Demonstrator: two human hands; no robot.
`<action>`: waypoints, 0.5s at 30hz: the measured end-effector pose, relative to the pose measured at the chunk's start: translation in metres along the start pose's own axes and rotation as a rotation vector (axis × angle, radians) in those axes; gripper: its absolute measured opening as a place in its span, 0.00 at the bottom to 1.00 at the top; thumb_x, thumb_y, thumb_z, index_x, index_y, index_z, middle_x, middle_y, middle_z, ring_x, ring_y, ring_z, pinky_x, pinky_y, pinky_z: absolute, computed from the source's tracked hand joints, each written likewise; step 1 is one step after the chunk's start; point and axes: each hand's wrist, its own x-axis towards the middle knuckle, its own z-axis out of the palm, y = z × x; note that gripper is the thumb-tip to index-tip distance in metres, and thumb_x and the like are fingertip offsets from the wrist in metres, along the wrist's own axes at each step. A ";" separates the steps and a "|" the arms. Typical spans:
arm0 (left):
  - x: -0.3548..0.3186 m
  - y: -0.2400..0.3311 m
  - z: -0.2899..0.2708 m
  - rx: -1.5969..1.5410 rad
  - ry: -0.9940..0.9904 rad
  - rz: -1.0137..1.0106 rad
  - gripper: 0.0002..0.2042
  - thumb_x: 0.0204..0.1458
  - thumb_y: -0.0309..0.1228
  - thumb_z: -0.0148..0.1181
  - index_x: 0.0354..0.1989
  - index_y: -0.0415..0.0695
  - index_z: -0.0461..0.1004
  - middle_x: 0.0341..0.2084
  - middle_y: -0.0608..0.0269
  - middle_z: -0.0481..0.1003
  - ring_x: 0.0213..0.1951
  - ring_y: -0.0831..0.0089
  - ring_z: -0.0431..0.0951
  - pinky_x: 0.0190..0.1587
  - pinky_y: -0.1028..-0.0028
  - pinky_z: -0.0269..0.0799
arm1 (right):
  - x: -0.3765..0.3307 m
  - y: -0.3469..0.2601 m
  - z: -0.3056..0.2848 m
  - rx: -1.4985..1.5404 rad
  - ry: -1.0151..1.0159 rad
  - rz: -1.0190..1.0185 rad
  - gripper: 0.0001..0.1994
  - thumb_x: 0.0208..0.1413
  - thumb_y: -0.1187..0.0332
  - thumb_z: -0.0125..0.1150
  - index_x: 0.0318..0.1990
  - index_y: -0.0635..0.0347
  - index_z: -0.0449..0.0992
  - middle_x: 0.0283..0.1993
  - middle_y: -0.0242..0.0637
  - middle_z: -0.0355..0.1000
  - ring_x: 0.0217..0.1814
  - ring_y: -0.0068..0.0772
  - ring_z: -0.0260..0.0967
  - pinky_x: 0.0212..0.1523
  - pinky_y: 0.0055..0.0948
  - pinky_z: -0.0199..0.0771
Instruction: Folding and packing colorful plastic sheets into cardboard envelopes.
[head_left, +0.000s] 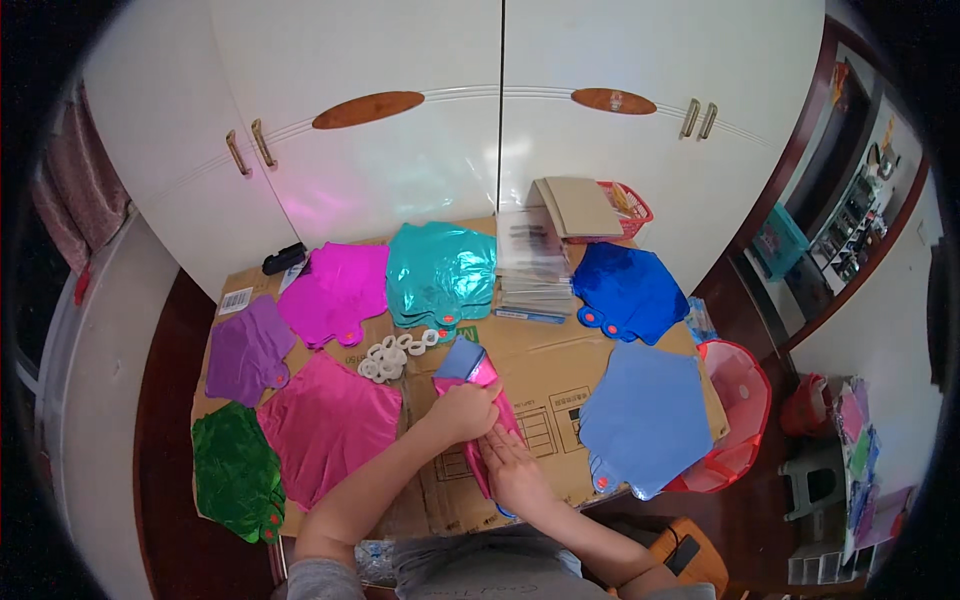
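A folded pink foil piece [507, 413], which looks like a deflated foil balloon, lies lengthwise on the cardboard in front of me. A folded blue-grey foil part [462, 358] shows at its far end. My left hand [466, 411] is closed on the pink foil near its middle. Just nearer to me, my right hand [516, 478] lies along the foil with its fingers stretched out and pressed on it. Small white rings [388, 360] are heaped beyond my left hand. A pile of dark pink foil [335, 425] spreads left of my left forearm.
Flat foil piles ring the cardboard [545, 370]: green [236, 470], purple [245, 350], magenta [345, 285], teal [440, 270], dark blue [630, 290] and light blue [645, 420]. Clear packets [533, 270] stand at the back. A red basin [740, 410] stands right of the table.
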 end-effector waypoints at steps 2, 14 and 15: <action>0.004 -0.002 -0.004 -0.027 0.000 -0.049 0.26 0.47 0.34 0.47 0.56 0.35 0.63 0.24 0.41 0.75 0.28 0.46 0.77 0.34 0.52 0.72 | -0.001 0.000 0.001 -0.001 -0.013 -0.004 0.23 0.45 0.75 0.52 0.53 0.69 0.68 0.58 0.52 0.64 0.63 0.49 0.59 0.62 0.41 0.58; 0.027 -0.007 -0.008 -0.012 -0.042 -0.248 0.34 0.49 0.37 0.47 0.61 0.27 0.48 0.25 0.35 0.75 0.26 0.47 0.78 0.37 0.55 0.74 | -0.005 -0.003 -0.006 0.005 -0.088 -0.039 0.24 0.46 0.74 0.51 0.54 0.71 0.66 0.60 0.53 0.62 0.65 0.48 0.56 0.65 0.40 0.54; 0.029 -0.005 -0.012 -0.020 -0.086 -0.263 0.35 0.49 0.37 0.48 0.62 0.26 0.47 0.26 0.35 0.75 0.26 0.47 0.78 0.38 0.56 0.74 | -0.007 -0.004 -0.010 0.010 -0.104 -0.044 0.24 0.46 0.74 0.50 0.54 0.72 0.66 0.60 0.53 0.62 0.66 0.48 0.55 0.65 0.40 0.53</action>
